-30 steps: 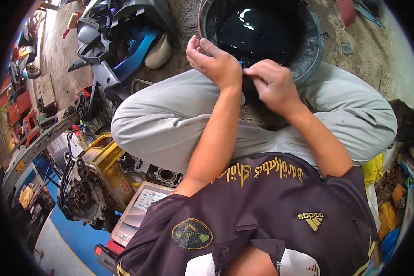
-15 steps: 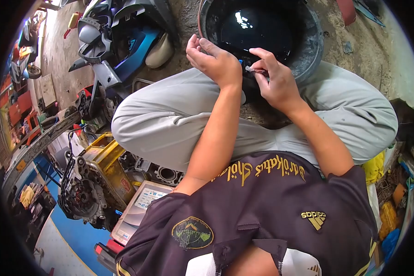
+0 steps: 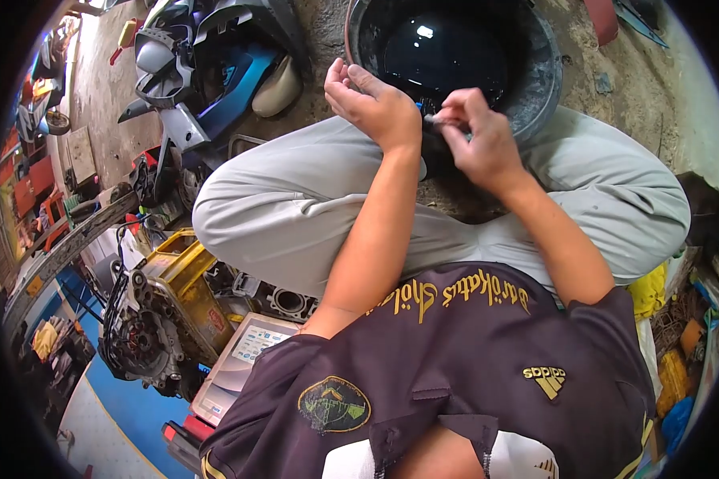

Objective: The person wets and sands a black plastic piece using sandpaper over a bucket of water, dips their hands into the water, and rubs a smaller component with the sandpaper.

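Note:
My right hand (image 3: pixel 483 144) is closed in a pinch over the near rim of a large dark bucket (image 3: pixel 539 68), its fingers smeared by motion. A small whitish scrap (image 3: pixel 432 119) shows at its fingertips; its kind is too small to make out. Left of it, my left hand (image 3: pixel 371 100) is raised at the rim with fingers loosely curled, thumb apart, and nothing visible between them. A thin reddish-brown cord or hose (image 3: pixel 348 32) passes by its fingertips. Dark liquid (image 3: pixel 447 60) fills the bucket. Something small and blue (image 3: pixel 419 105) shows between my hands, mostly hidden.
Motorcycle fairing parts (image 3: pixel 240 88) lie on the floor at upper left. An engine part (image 3: pixel 148 335), a yellow crate (image 3: pixel 188 295) and a boxed item (image 3: pixel 244 359) stand at my left. Assorted scrap (image 3: pixel 679 343) and a yellow cloth (image 3: pixel 651 291) are at my right.
My right hand's fingers have drawn in and blurred around the whitish scrap, and the bright reflection on the liquid has shrunk. My left hand stays nearly in place.

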Tool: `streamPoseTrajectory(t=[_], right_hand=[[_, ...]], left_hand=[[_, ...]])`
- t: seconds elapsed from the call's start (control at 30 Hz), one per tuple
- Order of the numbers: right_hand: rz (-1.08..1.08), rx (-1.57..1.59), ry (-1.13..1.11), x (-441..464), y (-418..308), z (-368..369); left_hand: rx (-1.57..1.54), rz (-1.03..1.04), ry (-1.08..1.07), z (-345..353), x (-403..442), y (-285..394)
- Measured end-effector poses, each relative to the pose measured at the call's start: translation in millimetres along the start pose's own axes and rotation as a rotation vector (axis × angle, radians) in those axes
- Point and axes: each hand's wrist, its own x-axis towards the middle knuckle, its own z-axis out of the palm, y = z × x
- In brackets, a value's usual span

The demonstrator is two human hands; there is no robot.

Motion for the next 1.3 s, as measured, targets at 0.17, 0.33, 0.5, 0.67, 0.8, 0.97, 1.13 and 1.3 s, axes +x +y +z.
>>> streamPoseTrajectory(t=[0.17, 0.33, 0.5, 0.67, 0.8, 0.97, 1.13, 1.3], right_hand=[[0.031, 0.007, -0.014, 3.1, 1.0, -0.1], [0.105, -0.039, 0.001, 6.6, 18.1, -5.0], [0.003, -0.041, -0.035, 5.1, 10.1, -7.8], [-0.066, -0.014, -0.068, 5.6, -2.2, -2.6], [0.066, -0.039, -0.029, 10.5, 20.9, -9.7], [-0.251, -0.128, -0.098, 7.4, -0.8, -3.5], [-0.185, -0.159, -0.067, 9.8, 14.6, -5.2], [-0.212, -0.117, -0.075, 7.6, 3.8, -6.7]], left_hand=[[-0.029, -0.008, 0.003, 1.7, 2.9, -5.6], [-0.005, 0.018, 0.002, -0.4, 1.0, -5.5], [0.014, 0.018, -0.003, 0.2, 0.3, -1.7], [-0.014, 0.009, 0.001, 0.7, 1.3, -4.7], [0.014, 0.017, -0.003, -0.1, 2.4, -5.3], [0.014, 0.016, 0.001, 1.2, 1.4, -3.7], [0.001, 0.01, -0.006, 1.9, 3.5, -3.0], [-0.007, 0.002, -0.009, -1.0, 2.0, -3.9]])
